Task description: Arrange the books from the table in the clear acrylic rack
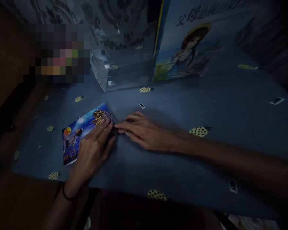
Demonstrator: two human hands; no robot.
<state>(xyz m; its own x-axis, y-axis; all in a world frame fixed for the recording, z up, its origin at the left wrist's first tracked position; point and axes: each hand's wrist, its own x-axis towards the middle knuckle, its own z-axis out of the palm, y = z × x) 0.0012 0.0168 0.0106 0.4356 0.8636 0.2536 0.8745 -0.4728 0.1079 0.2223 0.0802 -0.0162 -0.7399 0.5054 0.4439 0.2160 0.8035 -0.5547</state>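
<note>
A blue booklet with gold lettering is lying flat on the worktop, slanting near its left end. The left hand is resting palm down over the booklet's lower right part, so the cover is showing mostly to the left of the fingers and beyond them. Its fingers are lying close together, pressing on the cover rather than closing around it, while the thumb is sitting a little apart, off toward the near side. A dark band is circling that wrist.

The right hand is reaching in from the right, just outside the booklet's right edge. Its fingertips are bunching together beside the left fingers, at a small dark patch by that edge; whether they are pinching anything, I cannot tell.

Behind the booklet, well apart from both hands, a clear plastic stand is standing on the worktop. A large picture book is standing upright at its right side, its cover facing forward and showing a figure in a yellow hat.
</note>
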